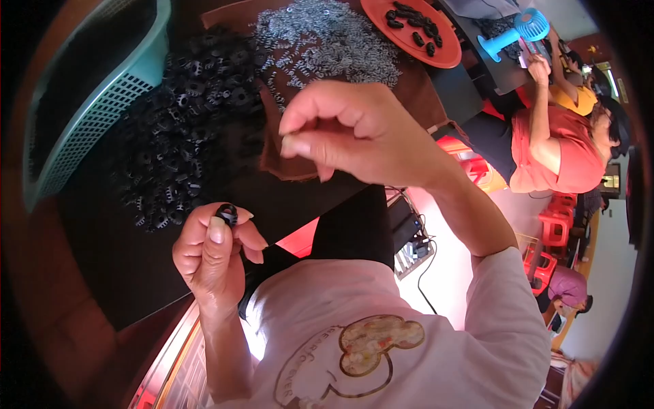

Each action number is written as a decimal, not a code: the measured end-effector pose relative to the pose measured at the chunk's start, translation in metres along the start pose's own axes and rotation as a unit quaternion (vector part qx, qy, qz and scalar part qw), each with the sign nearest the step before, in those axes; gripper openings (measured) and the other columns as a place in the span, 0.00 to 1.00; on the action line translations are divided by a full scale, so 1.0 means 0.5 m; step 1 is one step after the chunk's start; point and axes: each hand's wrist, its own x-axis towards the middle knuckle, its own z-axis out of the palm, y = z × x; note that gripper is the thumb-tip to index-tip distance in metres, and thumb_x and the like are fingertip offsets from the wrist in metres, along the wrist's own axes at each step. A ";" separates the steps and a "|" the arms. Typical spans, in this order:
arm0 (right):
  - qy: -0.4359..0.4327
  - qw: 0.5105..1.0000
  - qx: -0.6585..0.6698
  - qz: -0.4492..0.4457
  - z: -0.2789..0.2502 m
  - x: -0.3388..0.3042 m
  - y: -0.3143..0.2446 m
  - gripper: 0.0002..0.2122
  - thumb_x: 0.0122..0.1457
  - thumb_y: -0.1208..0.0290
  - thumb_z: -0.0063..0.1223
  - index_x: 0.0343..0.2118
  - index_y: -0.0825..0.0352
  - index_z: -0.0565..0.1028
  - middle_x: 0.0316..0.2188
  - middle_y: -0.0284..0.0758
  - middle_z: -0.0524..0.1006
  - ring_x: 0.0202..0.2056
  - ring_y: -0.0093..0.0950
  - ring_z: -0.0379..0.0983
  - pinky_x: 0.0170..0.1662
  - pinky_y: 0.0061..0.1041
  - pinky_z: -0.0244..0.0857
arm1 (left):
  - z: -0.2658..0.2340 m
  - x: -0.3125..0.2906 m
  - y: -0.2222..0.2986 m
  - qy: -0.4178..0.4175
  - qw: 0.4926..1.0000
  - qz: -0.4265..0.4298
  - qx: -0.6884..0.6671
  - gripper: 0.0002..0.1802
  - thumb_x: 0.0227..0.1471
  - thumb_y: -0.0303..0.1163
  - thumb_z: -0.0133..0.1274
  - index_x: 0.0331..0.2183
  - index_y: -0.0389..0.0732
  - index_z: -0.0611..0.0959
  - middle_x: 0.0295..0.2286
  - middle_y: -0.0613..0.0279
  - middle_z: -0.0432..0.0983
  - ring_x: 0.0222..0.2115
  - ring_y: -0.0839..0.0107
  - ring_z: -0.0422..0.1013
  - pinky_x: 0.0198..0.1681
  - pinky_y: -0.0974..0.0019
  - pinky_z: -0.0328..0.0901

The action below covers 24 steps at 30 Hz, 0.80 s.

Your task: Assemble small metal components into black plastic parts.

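Between the thumb and fingers of my left hand [210, 255] is a small black toothed plastic piece [227, 215], which looks like part of a hair claw clip. That hand is low, at the near edge of the dark table. Higher and to the right, my right hand [361, 129] is closed in a pinch, thumb against fingertips. Whatever sits in that pinch, if anything, is too small to make out. Beyond it lies a heap of small silvery metal springs [327, 48]. A large pile of similar black toothed pieces [180, 136] spreads across the table to the left.
A teal plastic basket [112, 102] leans at the far left. The springs rest on brown sheeting [419, 92]. An orange-red plate [446, 58] at the back holds several black clips. A blue fan [530, 26] stands on another table, where other people [555, 146] sit.
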 end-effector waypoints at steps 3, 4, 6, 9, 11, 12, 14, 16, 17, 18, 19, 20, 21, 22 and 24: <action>-0.034 0.993 0.101 0.044 0.039 0.006 -0.022 0.04 0.60 0.75 0.56 0.34 0.69 0.75 0.27 0.30 0.77 0.24 0.14 0.73 0.27 0.13 0.65 | 0.000 0.001 0.006 -0.001 1.000 -0.025 -0.020 0.21 0.62 0.42 0.48 0.36 0.30 0.78 0.19 0.58 0.75 0.17 0.75 0.68 0.20 0.75 0.62; -0.026 0.995 0.096 0.008 0.056 0.009 -0.012 0.04 0.60 0.74 0.56 0.34 0.70 0.76 0.27 0.30 0.78 0.26 0.14 0.73 0.29 0.13 0.65 | 0.000 0.001 0.007 -0.002 0.999 -0.027 -0.022 0.21 0.62 0.43 0.47 0.36 0.30 0.78 0.19 0.58 0.75 0.17 0.75 0.69 0.20 0.75 0.62; -0.018 0.994 0.102 -0.016 0.082 0.015 -0.006 0.05 0.60 0.74 0.56 0.34 0.71 0.76 0.27 0.30 0.78 0.30 0.14 0.73 0.32 0.14 0.66 | -0.001 0.001 0.008 -0.005 0.999 -0.033 -0.033 0.20 0.63 0.42 0.46 0.36 0.31 0.78 0.20 0.58 0.75 0.18 0.75 0.69 0.21 0.75 0.63; -0.017 0.972 0.232 -0.012 0.112 0.018 -0.006 0.05 0.61 0.74 0.55 0.34 0.72 0.76 0.27 0.31 0.77 0.31 0.15 0.73 0.33 0.15 0.67 | -0.003 0.001 0.006 -0.016 0.997 -0.034 -0.060 0.20 0.63 0.41 0.46 0.37 0.30 0.77 0.21 0.57 0.75 0.19 0.75 0.69 0.22 0.75 0.64; -0.015 0.973 0.230 -0.008 0.126 0.020 0.000 0.06 0.61 0.74 0.55 0.34 0.73 0.75 0.27 0.32 0.77 0.31 0.16 0.74 0.33 0.16 0.67 | -0.003 0.002 0.006 -0.020 0.997 -0.029 -0.071 0.19 0.64 0.40 0.45 0.38 0.30 0.77 0.21 0.57 0.75 0.19 0.75 0.69 0.22 0.74 0.65; -0.004 0.971 0.239 -0.008 0.132 0.020 0.003 0.06 0.62 0.74 0.54 0.34 0.73 0.75 0.27 0.32 0.77 0.30 0.16 0.74 0.32 0.16 0.68 | 0.002 0.001 0.008 -0.007 0.997 -0.035 -0.072 0.19 0.64 0.39 0.44 0.38 0.30 0.77 0.21 0.56 0.76 0.19 0.75 0.69 0.22 0.74 0.65; 0.018 0.969 0.247 -0.018 0.143 0.019 0.004 0.05 0.61 0.75 0.54 0.32 0.73 0.75 0.26 0.32 0.78 0.27 0.17 0.74 0.28 0.18 0.68 | -0.002 0.000 0.008 0.009 0.997 -0.039 -0.071 0.19 0.64 0.39 0.44 0.38 0.31 0.77 0.21 0.56 0.76 0.19 0.75 0.69 0.22 0.74 0.65; 0.050 0.983 0.157 -0.078 0.148 0.022 0.006 0.04 0.60 0.76 0.54 0.31 0.72 0.74 0.23 0.34 0.77 0.24 0.20 0.74 0.26 0.19 0.67 | -0.007 0.001 0.005 -0.013 0.996 -0.038 -0.079 0.18 0.64 0.39 0.44 0.39 0.31 0.77 0.21 0.56 0.76 0.19 0.74 0.69 0.23 0.74 0.65; 0.083 0.985 0.064 -0.136 0.151 0.023 0.008 0.03 0.59 0.77 0.54 0.30 0.71 0.74 0.21 0.35 0.76 0.20 0.22 0.74 0.23 0.21 0.66 | -0.009 0.001 0.005 -0.013 0.996 -0.038 -0.079 0.18 0.64 0.39 0.44 0.39 0.31 0.77 0.21 0.56 0.76 0.19 0.74 0.69 0.23 0.74 0.65; 0.106 0.975 0.016 -0.194 0.155 0.025 0.015 0.02 0.57 0.78 0.55 0.30 0.69 0.74 0.20 0.36 0.73 0.19 0.30 0.73 0.21 0.25 0.64 | -0.010 0.002 0.005 -0.017 0.996 -0.039 -0.078 0.18 0.64 0.39 0.44 0.39 0.31 0.77 0.21 0.56 0.76 0.19 0.74 0.69 0.23 0.74 0.65; 0.106 0.975 0.016 -0.194 0.158 0.024 0.018 0.02 0.57 0.78 0.55 0.30 0.69 0.74 0.20 0.36 0.73 0.19 0.30 0.73 0.21 0.25 0.64 | -0.010 0.002 0.005 -0.020 0.996 -0.038 -0.077 0.18 0.64 0.39 0.44 0.39 0.31 0.77 0.21 0.56 0.76 0.19 0.74 0.69 0.23 0.74 0.65; 0.118 0.969 -0.003 -0.215 0.161 0.022 0.018 0.02 0.56 0.78 0.56 0.30 0.68 0.74 0.20 0.36 0.73 0.19 0.31 0.73 0.21 0.26 0.64 | -0.011 0.002 0.004 -0.020 0.996 -0.038 -0.077 0.18 0.64 0.39 0.44 0.39 0.31 0.77 0.21 0.56 0.76 0.19 0.74 0.69 0.23 0.74 0.65; 0.131 0.963 -0.022 -0.235 0.163 0.020 0.018 0.02 0.55 0.78 0.56 0.30 0.68 0.74 0.20 0.36 0.72 0.19 0.32 0.72 0.21 0.28 0.63 | -0.011 0.002 0.004 -0.024 0.996 -0.035 -0.075 0.18 0.64 0.39 0.44 0.39 0.31 0.77 0.21 0.56 0.76 0.19 0.74 0.69 0.23 0.74 0.65; 0.120 0.962 -0.032 -0.245 0.161 0.019 0.017 0.02 0.56 0.79 0.54 0.32 0.68 0.74 0.22 0.35 0.72 0.20 0.31 0.73 0.20 0.28 0.64 | -0.012 0.002 0.004 -0.026 0.997 -0.032 -0.072 0.18 0.64 0.38 0.44 0.39 0.31 0.77 0.21 0.56 0.76 0.19 0.74 0.69 0.23 0.74 0.65; 0.110 0.962 -0.039 -0.247 0.164 0.014 0.016 0.03 0.56 0.79 0.54 0.33 0.68 0.74 0.22 0.34 0.72 0.20 0.31 0.73 0.21 0.28 0.64 | -0.009 0.001 0.004 -0.014 0.996 -0.032 -0.083 0.18 0.64 0.38 0.44 0.39 0.31 0.77 0.22 0.56 0.76 0.19 0.74 0.70 0.23 0.74 0.66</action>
